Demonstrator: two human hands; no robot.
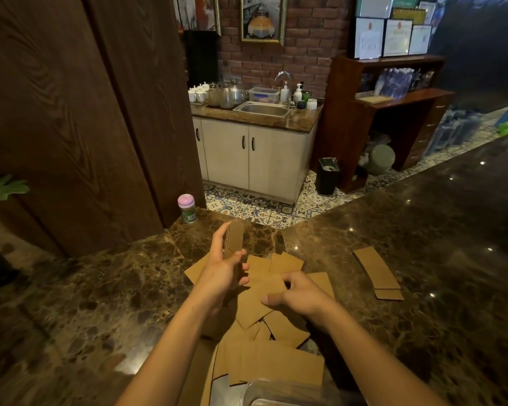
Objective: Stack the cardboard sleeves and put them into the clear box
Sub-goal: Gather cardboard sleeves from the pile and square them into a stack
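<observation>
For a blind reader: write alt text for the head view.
Over a dark marble counter, the left hand holds a small upright stack of cardboard sleeves while the right hand picks at a loose pile of sleeves. A separate stack lies to the right.

Loose cardboard sleeves (264,300) clutter the middle of the surface (100,303), and a small neat stack (377,272) lies to the right. A pink-capped bottle (187,208) stands at the far edge. Left and far right lie bare. The clear box (279,394) crowds the near edge.
</observation>
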